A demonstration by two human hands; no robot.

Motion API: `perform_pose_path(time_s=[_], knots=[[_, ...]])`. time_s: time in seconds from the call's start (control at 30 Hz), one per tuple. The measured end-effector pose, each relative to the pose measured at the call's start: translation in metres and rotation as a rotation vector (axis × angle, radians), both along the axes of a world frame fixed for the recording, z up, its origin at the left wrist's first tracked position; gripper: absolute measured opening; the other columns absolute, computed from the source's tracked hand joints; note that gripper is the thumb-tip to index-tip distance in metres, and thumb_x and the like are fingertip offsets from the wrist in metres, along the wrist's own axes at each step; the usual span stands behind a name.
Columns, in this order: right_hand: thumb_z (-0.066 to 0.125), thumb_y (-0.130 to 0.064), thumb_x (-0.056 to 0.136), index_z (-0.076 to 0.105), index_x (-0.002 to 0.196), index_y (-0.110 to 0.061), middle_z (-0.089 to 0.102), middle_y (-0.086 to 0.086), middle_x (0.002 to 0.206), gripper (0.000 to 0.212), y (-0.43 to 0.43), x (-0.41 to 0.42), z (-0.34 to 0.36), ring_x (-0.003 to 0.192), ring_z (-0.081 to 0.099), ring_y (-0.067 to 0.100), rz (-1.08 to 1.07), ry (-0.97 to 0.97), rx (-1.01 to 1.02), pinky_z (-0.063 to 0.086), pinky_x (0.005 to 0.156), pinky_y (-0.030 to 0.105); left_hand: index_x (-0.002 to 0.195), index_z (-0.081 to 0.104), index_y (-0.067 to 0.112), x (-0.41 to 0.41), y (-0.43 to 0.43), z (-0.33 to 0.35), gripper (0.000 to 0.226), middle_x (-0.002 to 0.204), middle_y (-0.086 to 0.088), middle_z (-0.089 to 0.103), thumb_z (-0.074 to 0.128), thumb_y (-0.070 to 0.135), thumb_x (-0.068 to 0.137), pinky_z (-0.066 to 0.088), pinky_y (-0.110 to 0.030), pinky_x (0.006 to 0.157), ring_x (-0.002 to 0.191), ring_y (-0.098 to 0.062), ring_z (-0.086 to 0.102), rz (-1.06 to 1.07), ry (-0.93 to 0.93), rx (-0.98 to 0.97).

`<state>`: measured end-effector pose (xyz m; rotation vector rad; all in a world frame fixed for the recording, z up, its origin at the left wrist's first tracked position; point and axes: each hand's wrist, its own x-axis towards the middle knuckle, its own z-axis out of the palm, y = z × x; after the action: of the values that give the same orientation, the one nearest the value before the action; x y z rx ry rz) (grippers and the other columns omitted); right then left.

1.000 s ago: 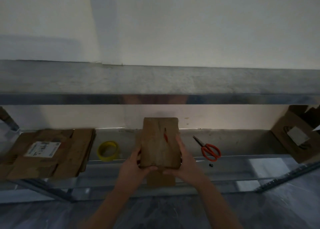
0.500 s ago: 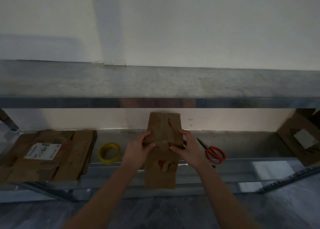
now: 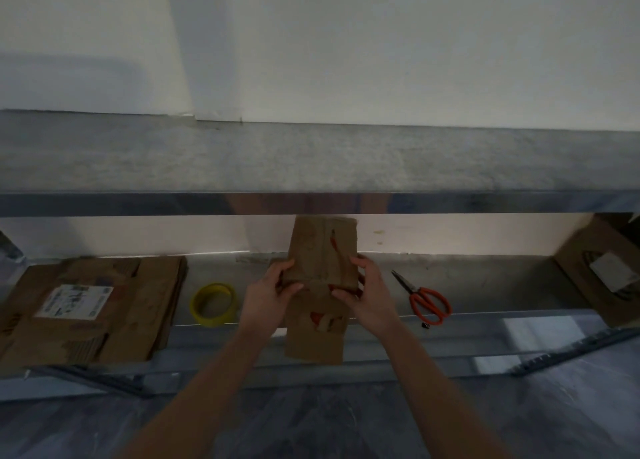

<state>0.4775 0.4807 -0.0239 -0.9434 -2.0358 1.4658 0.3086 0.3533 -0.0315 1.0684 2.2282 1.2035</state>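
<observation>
A flattened brown cardboard box (image 3: 320, 250) with red markings is held upright over the lower shelf, just under the upper shelf's edge. My left hand (image 3: 268, 294) grips its left edge at mid-height, thumb across the front. My right hand (image 3: 367, 290) grips the right edge the same way. A loose flap (image 3: 317, 340) of the same cardboard hangs down below my hands.
On the lower metal shelf (image 3: 485, 285) lie a stack of flattened cardboard (image 3: 90, 306) at the left, a yellow tape roll (image 3: 213, 302), orange-handled scissors (image 3: 424, 299) and a cardboard box (image 3: 602, 271) at the far right. The upper shelf (image 3: 311, 160) juts out overhead.
The cardboard has been raised and unfolded lengthwise: a lower flap now hangs down. Both hands have slid up from its bottom edge to its middle.
</observation>
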Motion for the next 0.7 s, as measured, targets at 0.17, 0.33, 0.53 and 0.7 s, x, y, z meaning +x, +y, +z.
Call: perform_pose_path(time_s=[0.17,0.33,0.53,0.7], knots=[[0.082,-0.018,0.078,0.037,0.133,-0.022,0.038,-0.007,0.140,0.071,0.004,0.004,-0.006,0.127,0.046,0.012,0.020,0.017,-0.054,0.052,0.093,0.019,0.126,0.053,0.035,-0.009,-0.003,0.000,0.049,0.108,0.018,0.060,0.073,0.031,0.082,0.051,-0.008,0.081,0.089,0.015,0.059,-0.067,-0.084,0.019],[0.079,-0.022,0.081,0.033,0.142,-0.026,0.037,-0.005,0.145,0.076,-0.011,0.017,-0.015,0.138,0.039,0.018,0.043,0.008,-0.036,0.047,0.106,0.045,0.141,0.031,0.049,0.006,-0.027,-0.017,0.075,0.132,0.005,0.052,0.073,0.024,0.083,0.050,-0.033,0.099,0.112,-0.010,0.058,-0.151,-0.037,0.010],[0.067,-0.057,0.082,0.016,0.150,-0.042,0.008,-0.007,0.162,0.086,-0.025,0.026,-0.003,0.148,0.009,0.015,0.038,-0.232,0.368,0.017,0.115,0.037,0.147,0.011,0.050,0.001,-0.036,-0.007,0.085,0.148,0.006,0.037,0.068,0.042,0.084,0.045,-0.037,0.103,0.126,-0.015,0.048,-0.171,0.110,-0.052],[0.042,-0.066,0.091,0.032,0.150,-0.031,0.024,-0.002,0.160,0.069,-0.040,0.020,0.015,0.151,0.006,0.022,0.093,-0.292,0.777,0.014,0.122,0.050,0.152,0.011,0.032,-0.028,-0.063,0.010,0.081,0.159,0.004,0.019,0.027,0.075,0.085,0.020,-0.041,0.117,0.147,-0.017,0.010,-0.244,0.612,-0.228]])
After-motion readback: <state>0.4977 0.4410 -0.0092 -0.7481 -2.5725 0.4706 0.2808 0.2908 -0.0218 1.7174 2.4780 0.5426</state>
